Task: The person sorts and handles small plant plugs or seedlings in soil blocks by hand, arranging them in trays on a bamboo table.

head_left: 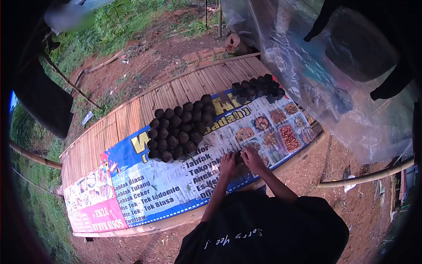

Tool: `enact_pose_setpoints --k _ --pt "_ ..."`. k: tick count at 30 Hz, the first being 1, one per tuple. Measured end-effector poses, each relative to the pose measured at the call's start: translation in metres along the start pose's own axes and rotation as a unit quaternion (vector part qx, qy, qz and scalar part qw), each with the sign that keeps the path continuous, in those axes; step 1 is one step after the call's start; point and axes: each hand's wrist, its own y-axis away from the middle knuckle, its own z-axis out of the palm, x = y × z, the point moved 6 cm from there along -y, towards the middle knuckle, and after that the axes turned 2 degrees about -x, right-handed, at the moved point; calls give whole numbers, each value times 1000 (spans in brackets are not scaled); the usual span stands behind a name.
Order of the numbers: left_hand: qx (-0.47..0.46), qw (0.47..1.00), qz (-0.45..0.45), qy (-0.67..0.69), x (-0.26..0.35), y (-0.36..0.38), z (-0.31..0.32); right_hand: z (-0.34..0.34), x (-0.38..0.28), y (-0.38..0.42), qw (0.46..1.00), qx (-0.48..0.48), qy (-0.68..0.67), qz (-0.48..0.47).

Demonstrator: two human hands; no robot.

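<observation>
My left hand [227, 165] and my right hand [253, 160] are close together over the near side of a printed banner [162, 193]. Their fingers are closed around a small dark thing [238, 159], which looks like a black seedling bag and is mostly hidden by them. Beyond my left hand, a block of dark, soil-filled seedling bags [176, 128] stands upright, packed side by side. A smaller cluster of black bags [258, 88] sits farther off to the right, at the banner's far edge.
The banner covers most of a bamboo-slat table [167, 93], whose far slats are bare. At the right hangs a clear plastic sheet [307, 83], close to the table's end. A bamboo pole [367, 178] sticks out at the lower right. Past the table are reddish soil and green plants.
</observation>
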Motion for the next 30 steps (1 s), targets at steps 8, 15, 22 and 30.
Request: enact_pose_setpoints --k 8,15,22,30 --pt "-14 1000 -5 -6 -1 2 3 1 4 -2 999 -32 -20 -6" --pt "-18 1000 -4 -6 2 1 -1 2 11 2 999 -5 -34 4" --pt "-19 1000 -10 -12 3 2 -2 0 9 -3 1000 -9 -27 2" --pt "-12 1000 -4 -8 3 1 -3 2 3 -9 999 -46 -22 0"
